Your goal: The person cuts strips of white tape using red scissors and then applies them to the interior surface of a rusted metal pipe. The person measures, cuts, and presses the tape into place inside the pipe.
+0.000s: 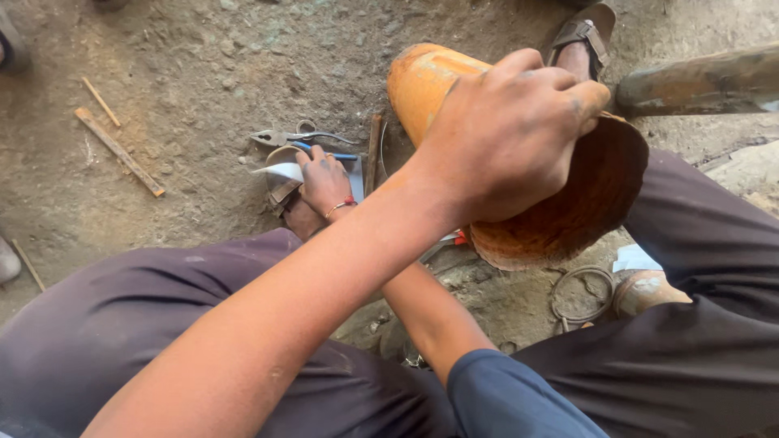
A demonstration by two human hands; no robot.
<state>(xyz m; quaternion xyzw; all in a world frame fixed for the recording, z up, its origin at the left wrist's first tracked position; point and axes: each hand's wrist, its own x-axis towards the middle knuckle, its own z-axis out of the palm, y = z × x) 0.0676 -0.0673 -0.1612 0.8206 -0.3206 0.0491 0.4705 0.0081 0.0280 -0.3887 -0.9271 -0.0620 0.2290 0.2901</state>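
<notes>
Left hand (507,134) was what I saw first: it lay cupped over the top of the rusty orange cylinder (560,203), fingers curled together and pressed against the metal near its open, ragged rim. That cylinder lay tilted on the dirt floor (187,73) between my knees, its closed orange end pointing away from me and its rust-brown mouth turned toward my right leg. My left forearm crossed over the right one.

My right hand (324,182) reached under it and out to the ground just left of the cylinder, fingers folded down on a blue-handled tool (337,156); I could not tell whether it truly gripped the handle or only rested on it. A red bangle sat at that wrist. Beside the hand lay a white curved piece (280,171), and just beyond it a pair of metal pliers (284,137) on the dirt. My sandalled foot showed under the right hand.

Farther left, a wooden stick (119,152) and a thinner one lay well apart from the hands. A coil of wire (583,294) sat near my right foot, below the cylinder's mouth. A rusty pipe (698,81) ran along the upper right, next to another person's sandalled foot (583,45).
</notes>
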